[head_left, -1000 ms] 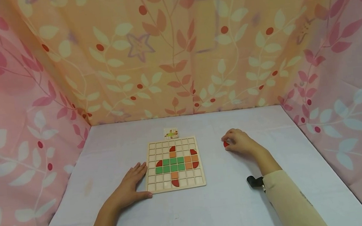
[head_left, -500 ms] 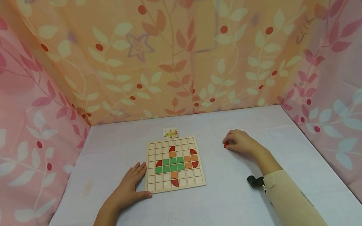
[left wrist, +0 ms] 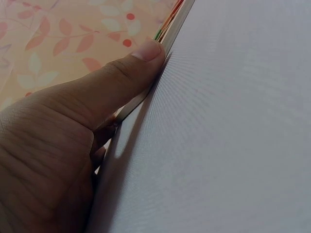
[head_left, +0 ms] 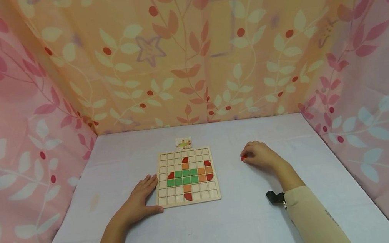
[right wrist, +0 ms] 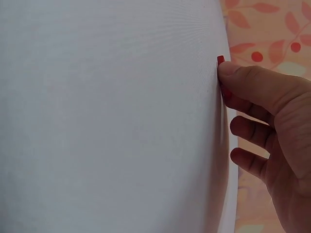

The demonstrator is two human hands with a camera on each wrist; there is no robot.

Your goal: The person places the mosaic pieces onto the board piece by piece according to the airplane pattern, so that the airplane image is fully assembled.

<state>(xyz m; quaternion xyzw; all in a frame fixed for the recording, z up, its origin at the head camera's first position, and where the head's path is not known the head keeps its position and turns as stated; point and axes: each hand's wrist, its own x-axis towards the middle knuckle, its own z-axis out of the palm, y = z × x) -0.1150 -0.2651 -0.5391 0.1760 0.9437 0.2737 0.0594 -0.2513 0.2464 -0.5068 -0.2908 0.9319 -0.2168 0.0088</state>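
A square wooden grid board (head_left: 188,177) lies on the white table. Green squares (head_left: 187,180), orange squares (head_left: 205,170) and red quarter-round tiles (head_left: 188,196) sit in its cells. My left hand (head_left: 136,201) rests against the board's left side, fingers straight along the edge and thumb at the front left corner. In the left wrist view, the thumb (left wrist: 148,52) touches the board's rim. To the right of the board, my right hand (head_left: 260,155) pinches a small red tile (right wrist: 221,60) between thumb and index finger, low at the tabletop. Fingers hide most of that tile.
A small pattern card (head_left: 183,143) lies just behind the board. White cloth covers the table (head_left: 204,228). Flowered fabric hangs at the back (head_left: 193,106) and on both sides.
My right hand has shifted slightly toward me, with the red tile turned in its fingertips so that less of it shows. My left hand and the board stay put.
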